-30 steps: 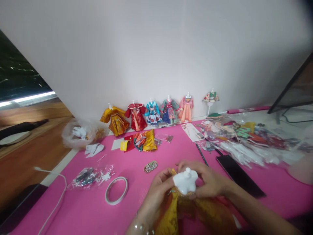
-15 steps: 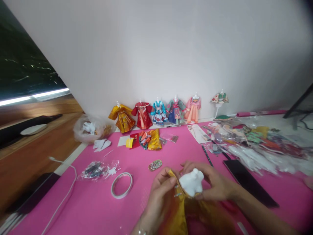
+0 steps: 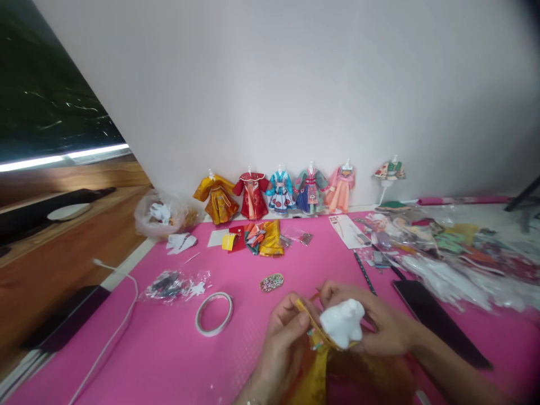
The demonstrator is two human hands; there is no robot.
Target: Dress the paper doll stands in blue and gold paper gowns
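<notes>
Low in the middle of the view, my right hand [image 3: 382,320] grips a small white doll torso [image 3: 342,323] from the right. My left hand [image 3: 283,334] pinches the golden-yellow paper garment [image 3: 312,374] at the torso's left side, where its edge wraps up against the white form. The garment hangs down below both hands towards the bottom edge. Both hands hover just above the pink mat [image 3: 177,360].
A roll of white tape [image 3: 214,313] lies left of my hands, a small beaded oval [image 3: 271,282] just beyond. Dressed doll forms [image 3: 278,192] line the wall. A black phone [image 3: 439,322] and heaps of plastic packets [image 3: 447,253] lie right; a white cable [image 3: 113,332] left.
The view has shifted so everything sits further right. The white torso has tilted over in my right hand, and my left fingers have moved up along the yellow edge.
</notes>
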